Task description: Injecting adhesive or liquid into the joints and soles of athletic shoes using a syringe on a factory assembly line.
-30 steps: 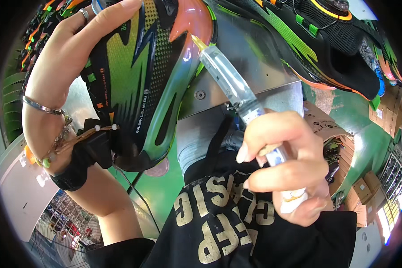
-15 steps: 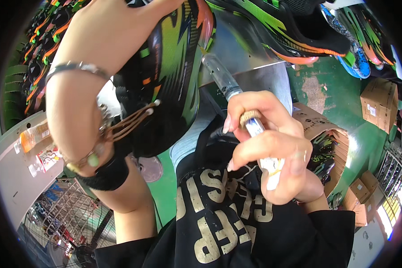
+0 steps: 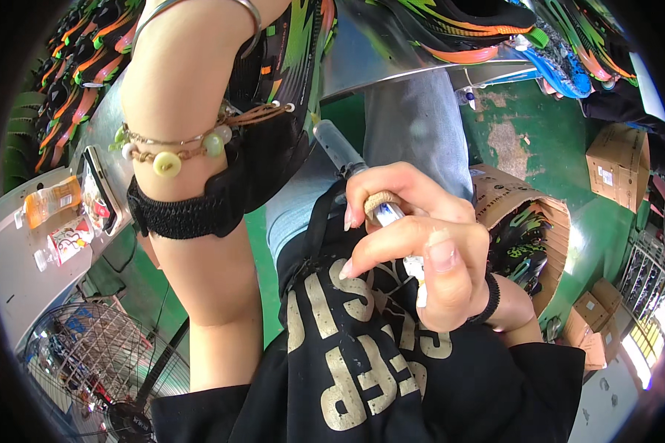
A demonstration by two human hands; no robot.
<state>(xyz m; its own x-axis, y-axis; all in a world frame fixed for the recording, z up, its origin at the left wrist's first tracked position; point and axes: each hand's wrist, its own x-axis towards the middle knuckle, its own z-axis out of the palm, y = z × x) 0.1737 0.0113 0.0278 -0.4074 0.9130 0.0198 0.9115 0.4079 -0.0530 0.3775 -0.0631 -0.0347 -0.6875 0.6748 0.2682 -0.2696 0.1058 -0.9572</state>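
Black top (image 3: pixel 362 369) (pale lettering), beaded bracelets (image 3: pixel 171 151), black wristbands (image 3: pixel 181 214), silver bangle (image 3: pixel 250 9).

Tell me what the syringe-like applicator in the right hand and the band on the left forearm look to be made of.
The applicator looks like clear, slightly cloudy plastic: its barrel is see-through with a dull sheen. The right hand grips it near a tan, cork-like collar. The black band on the left forearm appears to be ribbed elastic fabric, matte, with a knitted texture.

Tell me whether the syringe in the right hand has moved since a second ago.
Yes. The syringe in the right hand has dropped away from the shoe, closer to the black shirt.
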